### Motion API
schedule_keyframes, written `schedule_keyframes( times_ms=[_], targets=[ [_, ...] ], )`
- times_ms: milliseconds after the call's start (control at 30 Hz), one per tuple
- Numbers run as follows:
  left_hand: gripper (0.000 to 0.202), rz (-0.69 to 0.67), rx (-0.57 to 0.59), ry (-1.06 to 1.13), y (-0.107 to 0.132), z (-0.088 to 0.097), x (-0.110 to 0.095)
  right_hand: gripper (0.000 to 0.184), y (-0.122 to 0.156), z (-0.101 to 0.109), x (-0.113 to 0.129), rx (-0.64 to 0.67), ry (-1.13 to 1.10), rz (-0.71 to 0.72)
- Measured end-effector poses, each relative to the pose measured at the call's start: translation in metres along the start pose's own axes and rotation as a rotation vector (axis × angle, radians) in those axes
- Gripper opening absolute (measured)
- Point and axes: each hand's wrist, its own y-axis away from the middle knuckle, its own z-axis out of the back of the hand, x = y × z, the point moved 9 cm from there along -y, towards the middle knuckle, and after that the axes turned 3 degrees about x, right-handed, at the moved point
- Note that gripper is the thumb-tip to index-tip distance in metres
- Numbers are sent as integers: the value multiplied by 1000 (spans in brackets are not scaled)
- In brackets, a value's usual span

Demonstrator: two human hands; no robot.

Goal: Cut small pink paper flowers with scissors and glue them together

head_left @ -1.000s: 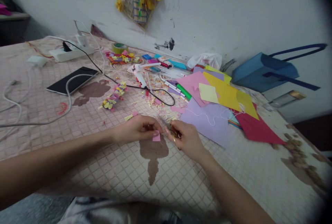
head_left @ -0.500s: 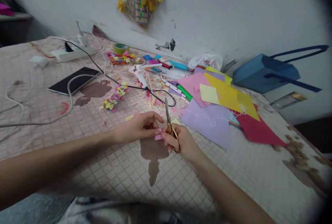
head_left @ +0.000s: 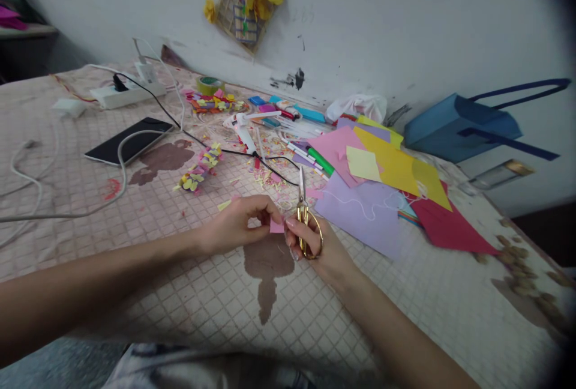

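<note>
- Pink paper piece [head_left: 276, 226]: small, flat and thin-edged; held above the worktop [head_left: 202, 293], between the two hands, over a brown stain [head_left: 265, 263].
- Left hand [head_left: 236, 225]: narrow pinch; thumb and fingers grip the pink paper piece at its left edge.
- Right hand [head_left: 324, 249]: closed around gold scissors [head_left: 302, 209], with the fingers through the looped metal handles. The slim steel blades point upward and appear closed.
- Recent change: compared with the view half a second earlier, the gold scissors stand further right, and their blades are just beside the pink paper piece, not touching it.
- Nearest scraps: fine paper shreds [head_left: 265, 180] lie beyond the hands, around a black cord [head_left: 274, 167] leading to a white hot glue gun [head_left: 243, 131].
- Right of the hands: overlapping matte paper sheets, including a lilac sheet [head_left: 360, 215], a pink sheet [head_left: 330, 152], a yellow sheet [head_left: 387, 161] and a red sheet [head_left: 450, 227]. A thin white thread [head_left: 360, 206] crosses the lilac sheet.
- Left of the hands: a strip of layered paper flowers [head_left: 198, 170] lies near a black tablet [head_left: 128, 140].
- Worktop surface: pale pink, with a printed tile grid; worn and marked.
- Rear edge: a white power strip [head_left: 126, 95], a roll of tape [head_left: 209, 84] and a blue bag [head_left: 459, 128].
</note>
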Motion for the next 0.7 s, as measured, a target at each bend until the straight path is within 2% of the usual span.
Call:
schedule_keyframes(
  times_ms=[167,300,433,600,700],
  targets=[
    [16,3,7,14,0,-2,1,11,-1,1,-3,6,-19,-23],
    [16,25,9,60,1,-3,2,10,-1,2,-3,3,-25,-19],
    [17,87,33,175,1,-5,6,9,-1,3,-3,-12,-27,-7],
    [13,128,-15,316,1,0,10,10,-1,6,-3,-37,-20,-10],
    [16,149,1,435,0,-5,13,10,-1,5,-3,-28,-7,-4]
  ],
)
